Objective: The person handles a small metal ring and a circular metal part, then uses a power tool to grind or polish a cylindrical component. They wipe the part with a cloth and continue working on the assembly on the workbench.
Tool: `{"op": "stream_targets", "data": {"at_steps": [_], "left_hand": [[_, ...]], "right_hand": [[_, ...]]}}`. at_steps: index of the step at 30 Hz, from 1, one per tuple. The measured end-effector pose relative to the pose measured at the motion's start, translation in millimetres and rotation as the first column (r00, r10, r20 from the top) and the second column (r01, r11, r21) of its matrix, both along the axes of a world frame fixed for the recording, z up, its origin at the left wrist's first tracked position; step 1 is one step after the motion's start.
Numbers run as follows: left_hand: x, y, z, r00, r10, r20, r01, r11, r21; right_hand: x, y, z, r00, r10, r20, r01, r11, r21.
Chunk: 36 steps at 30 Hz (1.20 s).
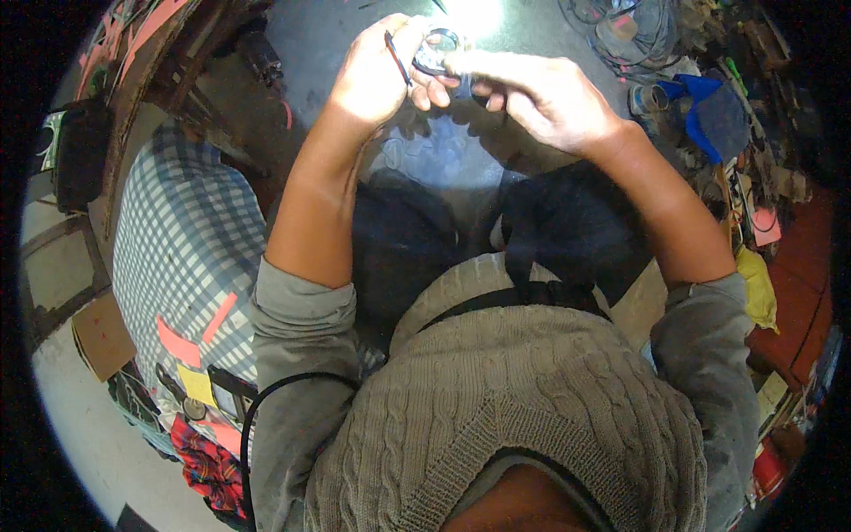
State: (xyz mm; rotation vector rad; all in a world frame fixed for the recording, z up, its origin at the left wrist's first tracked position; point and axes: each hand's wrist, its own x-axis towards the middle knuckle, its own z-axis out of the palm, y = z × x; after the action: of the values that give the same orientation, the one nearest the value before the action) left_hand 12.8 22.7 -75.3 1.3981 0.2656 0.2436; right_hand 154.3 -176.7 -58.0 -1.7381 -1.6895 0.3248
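Ring-shaped piece: top centre of the frame, raised between my two hands; dark rim, bright middle, finer detail lost to glare.
Left hand: clamped on the ring-shaped piece, fingers curled beneath it; I judge this grip carries the weight and steadies the piece.
Right hand: fingers reach in from the right to the piece's lower right edge and appear to touch it; I cannot tell whether they pinch anything.
Slim dark-and-red item: lies across my left hand; I cannot tell whether it is gripped or merely rests there.
Lighting: strongest at top centre; the piece is probably held there so its small features can be read.
Surface: grey, upper centre, behind my hands.
Coiled cables: upper right, bunched to one side, which likely leaves my reach unobstructed.
Tin and blue item: right of the coil, beside each other among clutter.
Checked cloth: left of the frame, draped over something bulky, perhaps as a cover; pink strips and a yellow square lie at its lower end.
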Motion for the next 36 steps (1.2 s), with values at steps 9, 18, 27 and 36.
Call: {"op": "stream_targets", "data": {"at_steps": [9,18,27,36], "left_hand": [[-8.2,-1.6,21.9,0.967,-0.155,-0.203,0.178,0.979,0.1],[-16.0,11.1,31.4,0.968,-0.048,-0.245,0.059,0.998,0.037],[-12.2,7.7,11.3,0.967,0.015,-0.255,0.01,0.995,0.096],[-12.3,-12.4,26.5,0.998,-0.059,-0.024,0.056,0.991,-0.122]], "right_hand": [[27.7,15.4,-12.6,0.997,-0.063,-0.047,0.062,0.998,-0.019],[1.3,11.0,10.0,0.664,-0.034,-0.747,0.09,0.995,0.035],[11.9,31.3,9.8,0.996,0.068,-0.062,-0.06,0.989,0.134],[0.7,6.4,5.0,0.948,-0.227,-0.223,0.224,0.974,-0.041]]}}
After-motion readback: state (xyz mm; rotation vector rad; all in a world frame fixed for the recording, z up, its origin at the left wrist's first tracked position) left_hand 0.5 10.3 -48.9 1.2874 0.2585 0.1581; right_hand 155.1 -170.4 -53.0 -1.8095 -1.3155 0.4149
